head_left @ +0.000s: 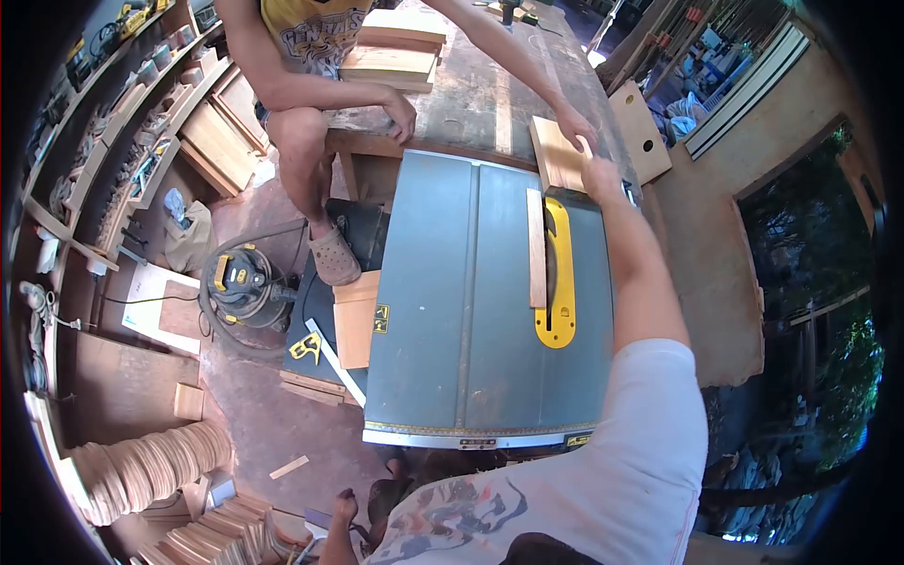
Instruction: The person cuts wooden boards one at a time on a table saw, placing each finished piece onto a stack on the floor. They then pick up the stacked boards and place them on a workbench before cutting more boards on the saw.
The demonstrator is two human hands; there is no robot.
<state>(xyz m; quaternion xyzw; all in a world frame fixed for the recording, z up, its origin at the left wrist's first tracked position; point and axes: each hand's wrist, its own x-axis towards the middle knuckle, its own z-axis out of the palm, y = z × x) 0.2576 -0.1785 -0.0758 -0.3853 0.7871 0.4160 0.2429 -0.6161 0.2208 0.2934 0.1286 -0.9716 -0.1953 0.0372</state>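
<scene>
My right arm reaches over the table saw [424,282], and my right hand [603,177] is closed on the near right edge of a wooden board [557,162] at the saw's far end. A co-worker's hand [574,127] rests on that board's far part. Nearer me, a narrow wood strip [537,250] lies along the left side of the yellow throat plate [562,282], which has the blade slot. My left hand [346,506] is low beside my body with curled fingers; whatever it may hold is too small to make out.
A person sits at the workbench [471,104], one foot by the saw's left side. Stacked wooden pieces [391,61] lie on the bench. Left of the saw are a shop vacuum [247,282] and a yellow-handled square [306,347]. Loaded shelves [122,141] line the left wall.
</scene>
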